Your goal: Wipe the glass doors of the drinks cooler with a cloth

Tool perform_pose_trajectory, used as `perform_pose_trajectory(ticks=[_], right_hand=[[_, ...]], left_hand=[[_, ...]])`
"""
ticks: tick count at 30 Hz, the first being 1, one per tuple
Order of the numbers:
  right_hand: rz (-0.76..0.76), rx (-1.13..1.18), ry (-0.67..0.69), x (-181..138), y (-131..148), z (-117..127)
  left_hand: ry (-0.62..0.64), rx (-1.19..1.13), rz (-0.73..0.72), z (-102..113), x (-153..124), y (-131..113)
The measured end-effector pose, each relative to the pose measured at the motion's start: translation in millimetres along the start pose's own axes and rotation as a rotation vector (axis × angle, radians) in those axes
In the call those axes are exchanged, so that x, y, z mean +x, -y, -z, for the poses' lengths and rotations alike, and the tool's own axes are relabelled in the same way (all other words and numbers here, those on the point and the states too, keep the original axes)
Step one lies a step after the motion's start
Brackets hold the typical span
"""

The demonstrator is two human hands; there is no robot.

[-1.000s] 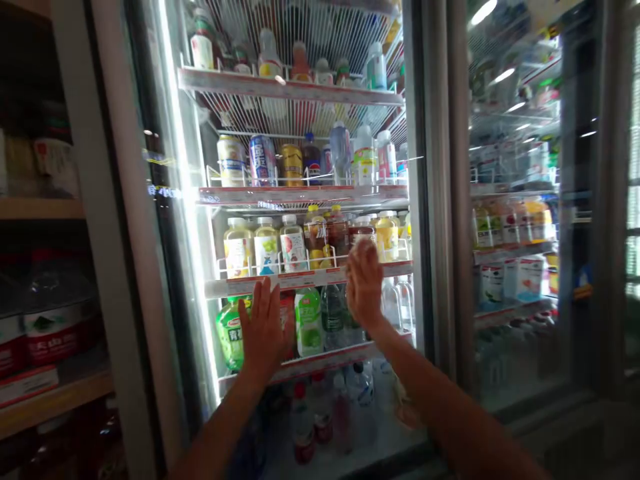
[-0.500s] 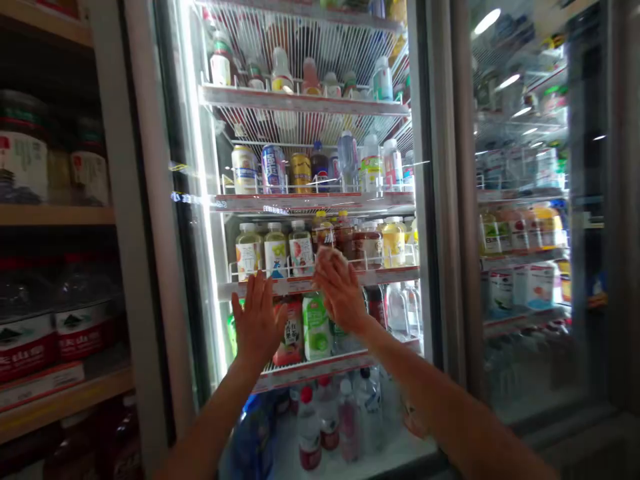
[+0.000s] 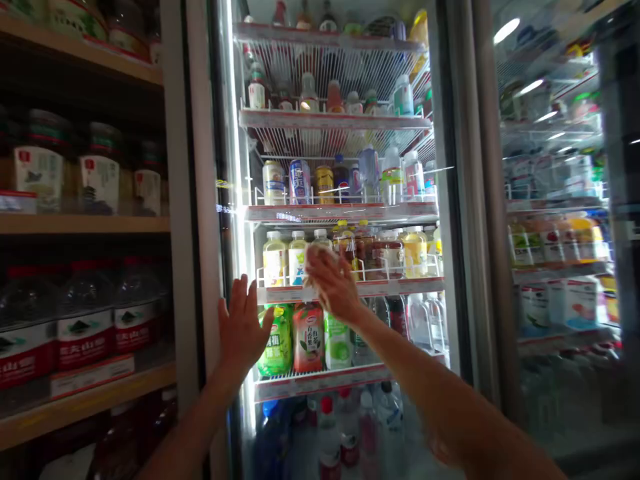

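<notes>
In front of me stands a glass door (image 3: 345, 400) of a lit drinks cooler. My right hand (image 3: 333, 287) presses a pale, crumpled cloth (image 3: 319, 257) against the glass, level with a row of juice bottles (image 3: 275, 259). Motion blurs that hand and the cloth. Lower and to the left, my left hand (image 3: 244, 323) is spread open, fingers up, near the door's left edge and its bright light strip; it holds nothing. Behind the glass, to the right of that hand, are a green drink pack (image 3: 278, 343) and a red drink pack (image 3: 309, 339).
Wooden shelves (image 3: 85, 225) with jars (image 3: 100, 167) and large red-labelled bottles (image 3: 85, 320) stand to the left. A metal door frame (image 3: 483, 200) divides this cooler from a second glass-door cooler (image 3: 560, 267) on the right. Reflections cross the glass.
The view has turned left, bringing more of the wooden shelves in. Both hands have shifted left across the door, the right one with the cloth, the left one toward the door's edge.
</notes>
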State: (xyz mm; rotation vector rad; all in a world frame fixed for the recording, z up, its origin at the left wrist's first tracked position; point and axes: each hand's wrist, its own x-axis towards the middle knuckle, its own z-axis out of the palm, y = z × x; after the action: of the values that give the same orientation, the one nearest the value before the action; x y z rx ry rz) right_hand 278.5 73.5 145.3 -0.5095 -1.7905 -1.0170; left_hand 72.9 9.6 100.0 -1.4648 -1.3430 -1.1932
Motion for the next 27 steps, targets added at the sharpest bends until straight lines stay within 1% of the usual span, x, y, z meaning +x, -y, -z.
perform_pose_trajectory(ticks=[2, 3, 4, 5, 8, 9, 10, 11, 13, 14, 15, 16, 18, 19, 20, 21, 22, 23, 25, 26, 27], right_hand=[[-0.255, -0.023, -0.16, 11.5, -10.4, 0.2], [-0.339, -0.029, -0.215, 16.8, -12.5, -0.7], [-0.352, -0.026, -0.23, 21.5, -11.0, -2.6], [-0.295, -0.016, -0.203, 25.5, -5.9, -5.3], [0.072, 0.022, 0.012, 36.7, 19.9, -15.1], [0.15, 0.027, 0.064, 42.1, 27.3, -17.6], [0.167, 0.025, 0.09, 48.9, 32.9, -19.3], [0.123, 0.017, 0.09, 56.9, 36.8, -20.4], [-0.061, -0.004, 0.044, 74.1, 42.5, -21.5], [-0.129, -0.013, 0.027, 81.7, 45.3, -22.0], [-0.136, -0.017, 0.026, 87.6, 48.2, -22.6], [-0.075, -0.019, 0.043, 91.3, 50.5, -23.0], [0.137, -0.025, 0.103, 92.0, 47.7, -21.9], [0.212, -0.034, 0.124, 89.6, 40.1, -19.4], [0.229, -0.047, 0.129, 86.2, 27.5, -15.2], [0.179, -0.064, 0.11, 82.2, 10.4, -9.3], [0.076, -0.083, 0.065, 78.2, -10.0, -2.4], [-0.059, -0.102, -0.001, 74.3, -31.7, 5.0], [-0.324, -0.133, -0.175, 67.1, -69.5, 18.0], [-0.418, -0.143, -0.258, 63.3, -81.9, 22.5], [-0.459, -0.15, -0.308, 59.2, -88.9, 25.5]], left_hand=[[-0.018, 0.001, -0.002, 4.5, 6.3, 7.3], [-0.023, -0.001, -0.01, 6.4, 10.2, 9.3], [-0.025, -0.003, -0.017, 7.8, 14.3, 10.0], [-0.026, -0.005, -0.017, 8.8, 18.3, 9.7], [-0.03, -0.006, 0.012, 11.0, 28.2, 6.5], [-0.028, -0.004, 0.023, 11.9, 30.7, 5.8], [-0.032, -0.003, 0.033, 12.9, 32.8, 5.7], [-0.037, -0.002, 0.039, 14.0, 34.9, 5.9], [-0.05, -0.004, 0.047, 15.9, 39.1, 6.7], [-0.06, -0.008, 0.051, 16.3, 41.2, 6.8], [-0.071, -0.013, 0.058, 16.2, 43.1, 6.6], [-0.082, -0.018, 0.065, 15.5, 44.8, 6.1], [-0.094, -0.028, 0.07, 12.8, 47.0, 5.1], [-0.094, -0.032, 0.072, 11.1, 47.5, 4.8], [-0.092, -0.036, 0.074, 9.5, 48.0, 4.7], [-0.085, -0.039, 0.072, 8.1, 48.7, 4.8], [-0.081, -0.042, 0.068, 7.1, 50.1, 4.8], [-0.081, -0.044, 0.064, 6.4, 52.6, 4.5], [-0.091, -0.042, 0.045, 5.9, 61.5, 1.6], [-0.099, -0.039, 0.031, 5.9, 68.1, -1.6], [-0.11, -0.036, 0.017, 5.8, 75.8, -5.8]])
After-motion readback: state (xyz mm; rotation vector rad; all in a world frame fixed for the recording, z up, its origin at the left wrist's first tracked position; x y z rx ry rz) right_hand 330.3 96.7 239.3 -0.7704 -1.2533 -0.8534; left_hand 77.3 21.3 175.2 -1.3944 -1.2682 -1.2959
